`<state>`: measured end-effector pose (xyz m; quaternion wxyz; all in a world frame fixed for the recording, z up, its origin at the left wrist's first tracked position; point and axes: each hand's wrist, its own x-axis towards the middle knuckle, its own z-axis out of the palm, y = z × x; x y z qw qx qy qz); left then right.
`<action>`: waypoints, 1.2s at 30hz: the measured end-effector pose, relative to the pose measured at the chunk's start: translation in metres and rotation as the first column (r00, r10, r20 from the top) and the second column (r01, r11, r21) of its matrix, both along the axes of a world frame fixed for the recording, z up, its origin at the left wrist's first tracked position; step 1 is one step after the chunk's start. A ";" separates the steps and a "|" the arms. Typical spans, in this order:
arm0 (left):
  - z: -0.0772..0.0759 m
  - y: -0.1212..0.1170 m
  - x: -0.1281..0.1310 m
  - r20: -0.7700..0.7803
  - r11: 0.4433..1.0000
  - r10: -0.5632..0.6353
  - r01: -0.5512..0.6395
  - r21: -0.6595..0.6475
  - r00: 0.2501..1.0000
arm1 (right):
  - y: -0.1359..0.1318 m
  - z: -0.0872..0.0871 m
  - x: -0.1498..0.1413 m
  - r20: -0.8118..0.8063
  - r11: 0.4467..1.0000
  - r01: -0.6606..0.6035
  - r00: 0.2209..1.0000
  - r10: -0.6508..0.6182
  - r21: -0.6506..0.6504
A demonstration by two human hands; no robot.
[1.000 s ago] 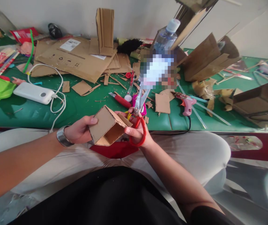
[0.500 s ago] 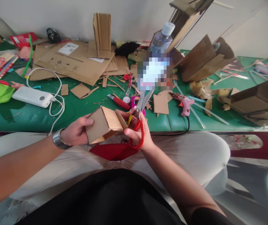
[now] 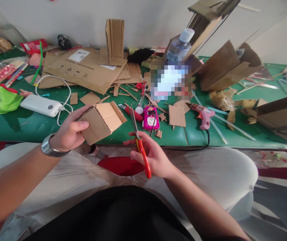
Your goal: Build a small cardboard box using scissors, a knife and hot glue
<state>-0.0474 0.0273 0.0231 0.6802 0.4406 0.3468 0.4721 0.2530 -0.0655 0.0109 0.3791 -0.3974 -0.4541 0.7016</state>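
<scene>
The left hand [image 3: 73, 129] is closed around one end of a small cardboard box [image 3: 95, 130], its thumb pressed on the near face, the box extending to the right of that hand. The right hand [image 3: 153, 154], apart from the box, is loosely curled with fingers partly spread, holding scissors [image 3: 143, 154] by their handles, the blades pointing away from the person and nearly together. On the green counter [image 3: 176, 135], a magenta object [image 3: 150, 122] lies just beyond the right hand, a pink glue gun [image 3: 204, 118] farther to its right, and a white power bank [image 3: 41, 105] left of the left hand.
</scene>
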 end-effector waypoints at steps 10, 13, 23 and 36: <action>0.005 0.001 0.004 -0.038 0.996 0.046 -0.049 -0.069 0.998 | -0.002 -0.001 -0.004 0.101 0.995 -0.043 0.993 0.052 -0.090; 0.005 0.001 0.004 -0.043 0.998 0.045 -0.047 -0.052 0.998 | -0.002 -0.001 -0.003 0.115 0.997 -0.029 0.993 0.038 -0.077; -0.004 0.000 0.005 -0.046 1.000 -0.024 0.024 0.004 0.999 | 0.000 0.008 -0.002 0.206 0.987 -0.149 0.966 0.157 -0.055; -0.001 -0.004 0.007 -0.176 0.995 -0.075 0.063 -0.076 0.982 | -0.002 0.001 -0.011 0.056 0.990 -0.064 0.996 0.072 -0.126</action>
